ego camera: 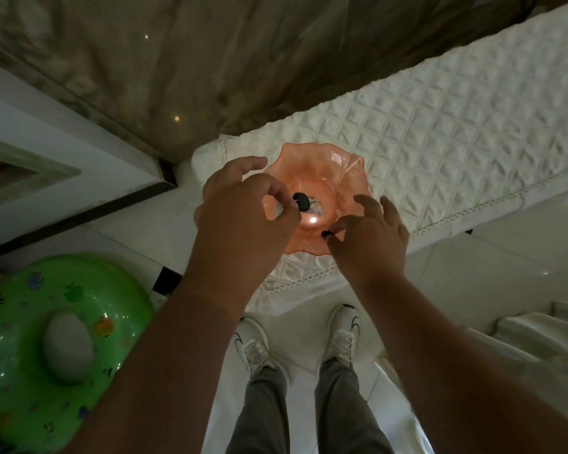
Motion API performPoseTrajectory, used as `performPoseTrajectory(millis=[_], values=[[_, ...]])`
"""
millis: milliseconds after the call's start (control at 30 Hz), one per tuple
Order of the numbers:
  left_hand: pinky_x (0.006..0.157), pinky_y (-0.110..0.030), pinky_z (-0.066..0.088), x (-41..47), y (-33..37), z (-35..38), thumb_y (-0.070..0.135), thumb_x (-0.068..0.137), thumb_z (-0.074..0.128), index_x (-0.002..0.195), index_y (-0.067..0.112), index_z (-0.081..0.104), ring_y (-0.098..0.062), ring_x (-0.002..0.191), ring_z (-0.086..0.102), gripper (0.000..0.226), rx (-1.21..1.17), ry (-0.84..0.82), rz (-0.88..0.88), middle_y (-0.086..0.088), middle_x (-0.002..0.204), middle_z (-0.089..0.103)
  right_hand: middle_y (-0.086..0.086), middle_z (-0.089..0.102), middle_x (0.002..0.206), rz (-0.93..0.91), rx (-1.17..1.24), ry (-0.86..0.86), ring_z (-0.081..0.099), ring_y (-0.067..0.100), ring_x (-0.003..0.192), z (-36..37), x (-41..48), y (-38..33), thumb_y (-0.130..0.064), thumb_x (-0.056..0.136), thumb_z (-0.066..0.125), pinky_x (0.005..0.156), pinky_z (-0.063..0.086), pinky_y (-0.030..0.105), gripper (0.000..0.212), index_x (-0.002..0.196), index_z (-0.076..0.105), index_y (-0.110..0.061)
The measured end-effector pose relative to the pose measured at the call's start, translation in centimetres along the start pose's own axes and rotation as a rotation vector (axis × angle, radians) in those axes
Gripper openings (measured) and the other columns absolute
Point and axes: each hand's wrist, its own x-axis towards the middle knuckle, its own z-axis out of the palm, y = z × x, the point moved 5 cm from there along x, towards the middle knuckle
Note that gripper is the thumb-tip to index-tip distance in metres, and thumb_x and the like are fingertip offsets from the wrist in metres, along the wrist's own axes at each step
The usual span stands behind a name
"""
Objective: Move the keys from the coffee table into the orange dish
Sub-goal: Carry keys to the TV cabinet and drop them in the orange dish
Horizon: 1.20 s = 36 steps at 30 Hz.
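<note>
The orange dish (345, 165), a translucent bowl with a wavy rim, rests on a white quilted cloth (440, 142). My left hand (240, 217) hovers over the dish's left side, thumb and forefinger pinched on a key with a black head (301, 202). Its metal part hangs down into the bowl. My right hand (371, 237) is at the dish's near right rim with its fingers spread. A small black thing (325, 233) shows at its thumb tip; I cannot tell whether it is held.
A green inflatable ring (23, 322) lies on the floor at the lower left. My white shoes (253, 342) stand on pale glossy tiles just before the cloth's edge. A white-framed ledge (30, 126) runs along the left, and pale steps (532, 332) sit at the right.
</note>
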Motion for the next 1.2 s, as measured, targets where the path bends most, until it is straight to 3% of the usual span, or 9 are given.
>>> performPoseTrajectory(millis=[100, 233, 400, 600, 1000, 1100, 1200], values=[[0.094, -0.047, 0.044, 0.3, -1.0, 1.6, 0.033, 0.079, 0.073, 0.077, 0.031, 0.064, -0.008, 0.126, 0.041, 0.009, -0.003, -0.007, -0.033, 0.017, 0.133, 0.047, -0.009, 0.029, 0.158, -0.001, -0.041, -0.044, 0.006, 0.029, 0.149, 1.1, 0.5, 0.1, -0.038, 0.087, 0.06, 0.114, 0.011, 0.046, 0.02, 0.1, 0.075, -0.038], [0.095, -0.049, 0.044, 0.7, -2.0, 3.3, 0.036, 0.079, 0.073, 0.078, 0.032, 0.065, -0.01, 0.129, 0.037, 0.009, 0.007, -0.008, -0.06, 0.017, 0.136, 0.046, -0.01, 0.023, 0.16, -0.036, -0.084, -0.071, 0.001, 0.028, 0.149, 2.3, 0.9, 0.1, -0.037, 0.087, 0.06, 0.115, 0.012, 0.047, 0.02, 0.101, 0.074, -0.039], [0.095, -0.051, 0.043, 0.9, -2.9, 4.9, 0.041, 0.078, 0.072, 0.078, 0.035, 0.065, -0.01, 0.132, 0.03, 0.009, 0.085, -0.035, -0.093, 0.02, 0.139, 0.044, -0.011, 0.013, 0.163, 0.007, -0.036, -0.162, -0.009, 0.029, 0.149, 2.9, 1.4, 0.4, -0.044, 0.092, 0.046, 0.115, 0.007, 0.05, 0.032, 0.11, 0.072, -0.038], [0.096, -0.044, 0.038, 1.4, -3.7, 6.9, 0.038, 0.079, 0.072, 0.078, 0.035, 0.067, -0.013, 0.133, 0.03, 0.007, 0.128, -0.049, -0.123, 0.018, 0.142, 0.044, -0.009, 0.013, 0.163, 0.054, 0.109, -0.11, 0.0, 0.03, 0.149, 0.9, 2.2, 0.8, -0.047, 0.092, 0.045, 0.114, 0.012, 0.053, 0.047, 0.139, 0.047, -0.044], [0.092, -0.046, 0.034, 0.6, -6.5, 10.8, 0.035, 0.084, 0.069, 0.084, 0.038, 0.064, -0.016, 0.137, 0.028, 0.006, 0.244, -0.079, -0.172, 0.015, 0.151, 0.036, -0.014, 0.02, 0.161, 0.057, 0.161, -0.072, 0.004, 0.025, 0.149, 0.8, 3.0, 1.3, -0.049, 0.092, 0.049, 0.112, 0.016, 0.052, 0.042, 0.134, 0.052, -0.047], [0.092, -0.048, 0.036, 0.1, -7.1, 11.4, 0.036, 0.083, 0.07, 0.093, 0.037, 0.064, -0.017, 0.137, 0.028, 0.011, 0.233, -0.095, -0.184, 0.014, 0.154, 0.031, -0.014, 0.02, 0.161, 0.052, 0.154, -0.076, 0.004, 0.025, 0.149, 1.3, 2.7, 1.2, -0.049, 0.092, 0.049, 0.113, 0.016, 0.051, 0.042, 0.134, 0.052, -0.047], [0.094, -0.05, 0.036, 0.0, -7.1, 11.2, 0.038, 0.083, 0.069, 0.112, 0.033, 0.061, -0.018, 0.136, 0.03, 0.031, 0.218, -0.093, -0.19, 0.013, 0.155, 0.028, -0.013, 0.023, 0.16, 0.056, 0.158, -0.083, 0.008, 0.025, 0.149, 1.2, 2.5, 1.0, -0.048, 0.092, 0.049, 0.112, 0.017, 0.051, 0.042, 0.133, 0.054, -0.043]])
